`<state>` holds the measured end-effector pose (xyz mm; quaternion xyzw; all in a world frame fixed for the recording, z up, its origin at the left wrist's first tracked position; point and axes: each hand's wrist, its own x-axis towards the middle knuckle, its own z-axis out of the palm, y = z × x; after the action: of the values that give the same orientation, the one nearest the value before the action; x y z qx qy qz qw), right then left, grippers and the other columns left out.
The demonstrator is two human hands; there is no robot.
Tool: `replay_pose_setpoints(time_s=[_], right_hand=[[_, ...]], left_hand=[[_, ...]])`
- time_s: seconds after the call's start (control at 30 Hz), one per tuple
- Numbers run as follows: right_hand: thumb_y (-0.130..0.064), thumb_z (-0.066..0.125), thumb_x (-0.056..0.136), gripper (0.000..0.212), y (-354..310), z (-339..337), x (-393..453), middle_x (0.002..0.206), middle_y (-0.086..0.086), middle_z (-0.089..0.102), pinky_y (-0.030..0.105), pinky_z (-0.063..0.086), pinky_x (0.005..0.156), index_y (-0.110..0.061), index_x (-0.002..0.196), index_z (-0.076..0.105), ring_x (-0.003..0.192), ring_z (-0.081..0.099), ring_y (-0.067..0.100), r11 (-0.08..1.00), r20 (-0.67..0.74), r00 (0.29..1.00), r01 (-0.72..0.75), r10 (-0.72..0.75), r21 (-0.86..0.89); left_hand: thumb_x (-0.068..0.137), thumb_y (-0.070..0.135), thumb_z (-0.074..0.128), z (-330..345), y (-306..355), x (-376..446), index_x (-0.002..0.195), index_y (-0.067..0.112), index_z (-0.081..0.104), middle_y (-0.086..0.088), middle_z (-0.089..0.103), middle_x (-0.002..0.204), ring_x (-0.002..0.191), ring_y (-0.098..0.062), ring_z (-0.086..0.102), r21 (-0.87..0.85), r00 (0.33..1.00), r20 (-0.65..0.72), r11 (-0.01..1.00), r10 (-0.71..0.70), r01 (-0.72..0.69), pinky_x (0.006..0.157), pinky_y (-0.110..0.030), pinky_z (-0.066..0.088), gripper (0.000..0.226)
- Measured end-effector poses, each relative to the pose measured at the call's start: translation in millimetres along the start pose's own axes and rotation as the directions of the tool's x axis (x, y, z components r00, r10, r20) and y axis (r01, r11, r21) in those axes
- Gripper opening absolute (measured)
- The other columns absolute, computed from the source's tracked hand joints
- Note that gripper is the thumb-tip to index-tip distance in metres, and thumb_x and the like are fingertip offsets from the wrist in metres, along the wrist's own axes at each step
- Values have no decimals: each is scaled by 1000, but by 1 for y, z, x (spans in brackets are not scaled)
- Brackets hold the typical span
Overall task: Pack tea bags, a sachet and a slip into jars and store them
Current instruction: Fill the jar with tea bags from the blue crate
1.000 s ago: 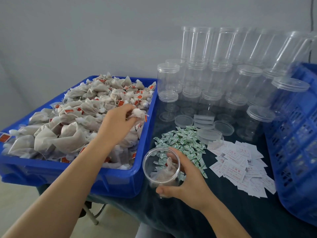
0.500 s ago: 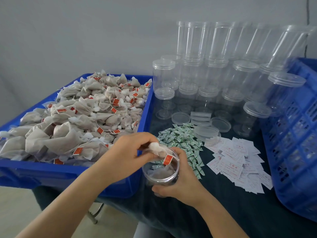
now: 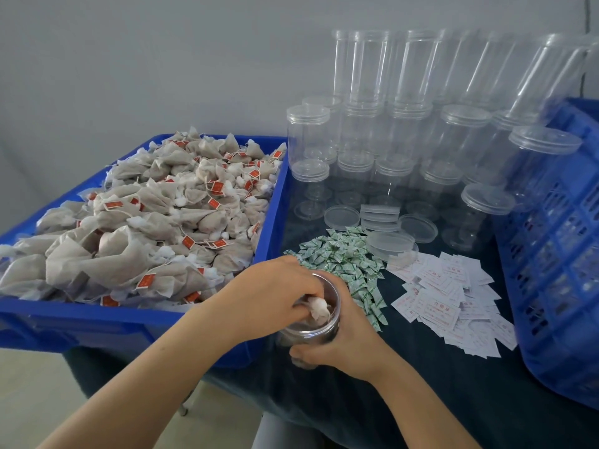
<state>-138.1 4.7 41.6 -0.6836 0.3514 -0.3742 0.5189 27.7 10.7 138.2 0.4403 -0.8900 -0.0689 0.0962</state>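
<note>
Nearest me, my right hand point(image 3: 343, 343) wraps its fingers round an open clear jar point(image 3: 309, 322) at the front edge of the dark table point(image 3: 421, 400), keeping it upright. My left hand point(image 3: 275, 296) reaches over the jar's mouth, its fingertips pinching a tea bag point(image 3: 319, 307) and pressing it down inside; there seem to be more bags under it, though I cannot count them. To do this well, I judge I should push the bag fully below the rim, tuck its string and tag in, and leave room on top for a sachet and a slip.

Just beyond the jar lies a heap of green and white sachets point(image 3: 343, 260), and to its right a scatter of white paper slips point(image 3: 447, 293). To the left sits a blue bin point(image 3: 97, 322) piled with tea bags point(image 3: 162, 222). Farther back are loose lids point(image 3: 379, 218), then rows of empty clear jars point(image 3: 421, 140) stacked against the wall. A blue crate point(image 3: 557, 254) stands at the far right
</note>
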Motion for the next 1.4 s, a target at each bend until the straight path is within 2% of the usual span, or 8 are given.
replay_pose_setpoints(time_s=[0.1, 0.27, 0.4, 0.5, 0.73, 0.97, 1.17, 1.4], right_hand=[[0, 86, 59, 94, 0, 0, 0, 116, -23, 63, 16, 53, 79, -36, 132, 39, 106, 66, 4, 1000, 3, 1000, -5, 5, 5], [1, 85, 60, 92, -1, -1, -1, 115, -24, 63, 14, 53, 77, -43, 128, 42, 105, 66, 2, 1000, 8, 1000, 10, -10, 11], [0, 87, 60, 95, 0, -2, -1, 117, -25, 61, 14, 52, 80, -36, 134, 38, 109, 64, 2, 1000, 11, 1000, -2, 1, 18], [-2, 88, 59, 95, 2, -2, -1, 115, -25, 61, 14, 52, 80, -38, 132, 38, 108, 64, 3, 1000, 10, 1000, 6, -6, 21], [-12, 87, 57, 86, -1, -1, -1, 110, -27, 61, 15, 53, 76, -43, 124, 43, 103, 64, 0, 999, 0, 1000, 20, -20, 40], [-1, 85, 60, 90, 2, -2, -1, 111, -24, 64, 18, 56, 69, -57, 120, 45, 100, 67, 3, 996, 26, 999, 38, -41, 83], [-11, 88, 59, 91, 3, 0, 1, 119, -20, 63, 22, 57, 73, -55, 125, 43, 109, 66, 9, 996, 20, 1000, 7, -9, 94], [-3, 88, 62, 95, 9, 0, 3, 125, 10, 62, 46, 61, 73, -31, 141, 42, 106, 69, 26, 989, 47, 996, -85, 80, 124]], left_hand=[[90, 21, 53, -2, 5, 8, 93, 27, 63, 11, 59, 87, 85, -8, 50, 46, 995, 98, 999, 1, -5, 77, -28, 45, 12], [89, 21, 55, -4, 10, 17, 94, 22, 65, 14, 54, 79, 73, -6, 51, -7, 970, 241, 1000, 11, -10, 69, -21, 42, 12], [88, 20, 58, -8, 9, 18, 101, 19, 69, 8, 67, 93, 83, -7, 60, -93, 945, 326, 996, 23, 8, 77, -23, 48, 17], [87, 17, 58, -11, 9, 17, 99, 19, 70, 11, 63, 95, 83, -4, 54, -121, 950, 303, 992, 72, -37, 73, -16, 43, 17], [83, 20, 61, -15, 10, 16, 82, 28, 62, 23, 48, 72, 74, 15, 46, -107, 981, 185, 994, 52, -32, 65, -3, 33, 9], [89, 19, 58, -14, 14, 21, 97, 24, 70, 18, 54, 83, 77, -1, 48, -16, 949, 315, 1000, 6, -2, 79, -25, 47, 15], [92, 14, 52, -8, 18, 28, 100, 18, 70, 8, 62, 88, 77, -8, 51, 7, 897, 441, 1000, -23, 23, 71, -20, 41, 21], [93, 9, 49, -11, 16, 29, 106, 14, 71, 0, 67, 99, 83, -14, 56, -36, 835, 550, 999, 7, 16, 81, -29, 47, 26]])
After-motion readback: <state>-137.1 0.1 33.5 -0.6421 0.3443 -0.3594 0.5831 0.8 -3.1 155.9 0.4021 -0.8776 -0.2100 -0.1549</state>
